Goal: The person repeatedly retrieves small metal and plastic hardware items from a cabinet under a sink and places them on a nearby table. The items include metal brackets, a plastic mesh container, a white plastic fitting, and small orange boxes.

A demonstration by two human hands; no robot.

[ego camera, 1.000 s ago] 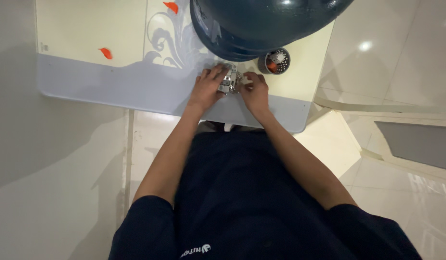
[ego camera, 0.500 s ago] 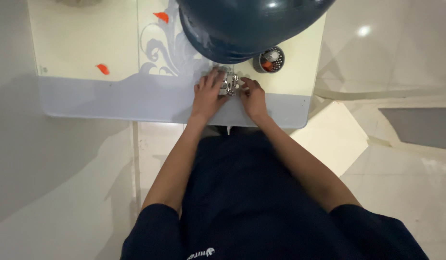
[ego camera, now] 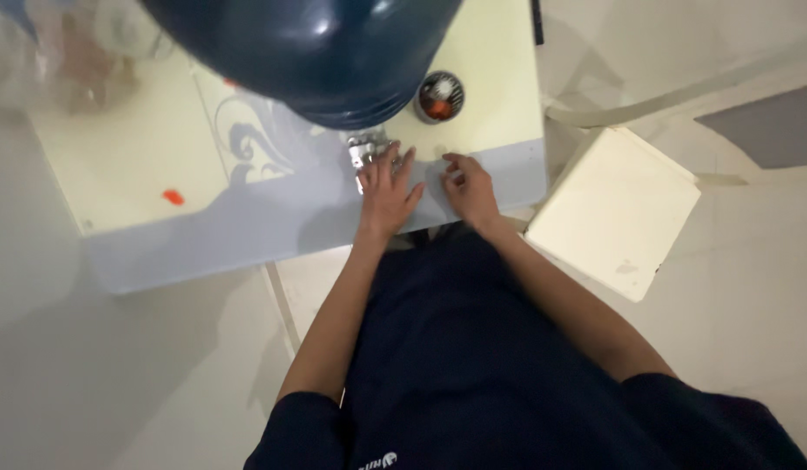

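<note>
Metal piece [ego camera: 366, 150], right hand [ego camera: 470, 187] now apart.

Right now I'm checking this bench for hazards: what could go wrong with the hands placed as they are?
The left hand touches the small shiny metal piece close under the big dark blue balloon-like dome; a sharp edge might nick it. The small round tin sits just beyond the right hand and could be knocked. The picture is blurred, so the fingers may misjudge small parts.

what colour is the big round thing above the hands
Dark navy blue and glossy, seen in the head view, the only one.
</note>
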